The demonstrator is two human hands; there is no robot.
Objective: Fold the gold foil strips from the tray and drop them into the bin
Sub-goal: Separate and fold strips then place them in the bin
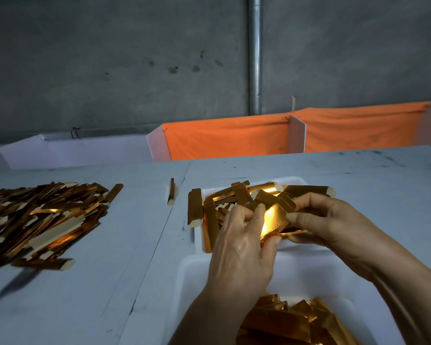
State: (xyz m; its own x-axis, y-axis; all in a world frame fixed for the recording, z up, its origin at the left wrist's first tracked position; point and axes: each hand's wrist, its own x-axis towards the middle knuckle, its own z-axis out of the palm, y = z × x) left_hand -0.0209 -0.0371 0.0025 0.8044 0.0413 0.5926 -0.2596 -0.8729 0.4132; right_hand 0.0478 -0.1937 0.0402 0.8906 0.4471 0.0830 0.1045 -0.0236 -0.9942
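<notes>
Both hands, left hand [239,235] and right hand [334,220], pinch one shiny gold foil strip [275,220] mid-fold over the shallow white plastic tray [295,181] (still heaped); the white bin [192,270] at six o'clock is partly filled.

Workshop: bare concrete wall [110,58], worktable [85,270], foil-strip heap [40,215].

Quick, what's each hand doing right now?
Left hand: pinches the gold strip.
Right hand: pinches the same strip at its other end.
</notes>
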